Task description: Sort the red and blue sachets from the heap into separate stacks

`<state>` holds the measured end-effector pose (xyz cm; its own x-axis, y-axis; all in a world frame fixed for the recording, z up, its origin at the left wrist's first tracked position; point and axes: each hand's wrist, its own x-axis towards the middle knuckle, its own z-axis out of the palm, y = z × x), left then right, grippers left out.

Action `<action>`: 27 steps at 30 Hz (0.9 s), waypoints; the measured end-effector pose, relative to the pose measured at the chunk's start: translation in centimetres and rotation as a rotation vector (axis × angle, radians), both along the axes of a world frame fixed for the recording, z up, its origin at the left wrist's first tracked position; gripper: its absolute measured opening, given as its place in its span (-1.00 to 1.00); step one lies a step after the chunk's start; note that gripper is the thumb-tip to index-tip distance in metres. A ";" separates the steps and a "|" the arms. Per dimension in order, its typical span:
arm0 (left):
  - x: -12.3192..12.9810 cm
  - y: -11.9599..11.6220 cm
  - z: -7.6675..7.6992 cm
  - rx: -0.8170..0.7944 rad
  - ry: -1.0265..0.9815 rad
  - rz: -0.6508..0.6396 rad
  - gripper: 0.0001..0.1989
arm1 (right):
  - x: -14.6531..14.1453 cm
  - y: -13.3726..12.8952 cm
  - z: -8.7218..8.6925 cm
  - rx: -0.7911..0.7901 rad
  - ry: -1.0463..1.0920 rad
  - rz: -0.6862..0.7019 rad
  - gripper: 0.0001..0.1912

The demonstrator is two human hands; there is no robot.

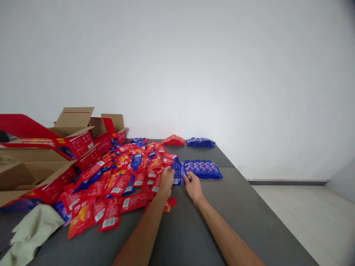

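Note:
Two blue packets [176,173] are upright between my hands at the middle of the dark table. My left hand [167,180] is closed at the left edge of the barcode-side packet. My right hand [193,186] pinches the lower right side of the narrower blue packet beside it. Just right of them lies an overlapping row of blue packets [203,169]. A loose heap of red packets [119,183] with some blue ones spreads to the left of my left hand.
Open red cardboard boxes [59,173] line the left side. Farther back are a red packet stack [173,140] and a blue packet stack [200,142]. A pale cloth [36,231] lies front left. The grey table [235,210] has its edge at right.

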<state>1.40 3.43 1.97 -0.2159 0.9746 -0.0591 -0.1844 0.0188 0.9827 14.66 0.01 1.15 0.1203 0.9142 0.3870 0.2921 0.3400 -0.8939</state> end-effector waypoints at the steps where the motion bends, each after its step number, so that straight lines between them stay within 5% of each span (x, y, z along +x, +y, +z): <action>1: 0.7 -0.3 -0.3 -0.004 -0.019 0.013 -0.64 | 0.4 0.0 -0.1 0.004 -0.003 -0.024 -0.58; 8: 2.1 -2.2 -0.2 -0.056 -0.219 -0.058 -0.61 | 2.2 -0.1 -1.1 -0.075 0.089 -0.145 -0.57; 16: 1.7 -3.4 1.5 -0.103 -0.453 -0.298 -0.52 | 2.0 -1.3 -0.7 -0.125 0.193 -0.094 -0.55; 27: -0.4 -2.0 -0.1 -0.114 -0.365 -0.130 -0.63 | 1.1 -2.2 -0.3 -0.106 0.069 0.025 -0.56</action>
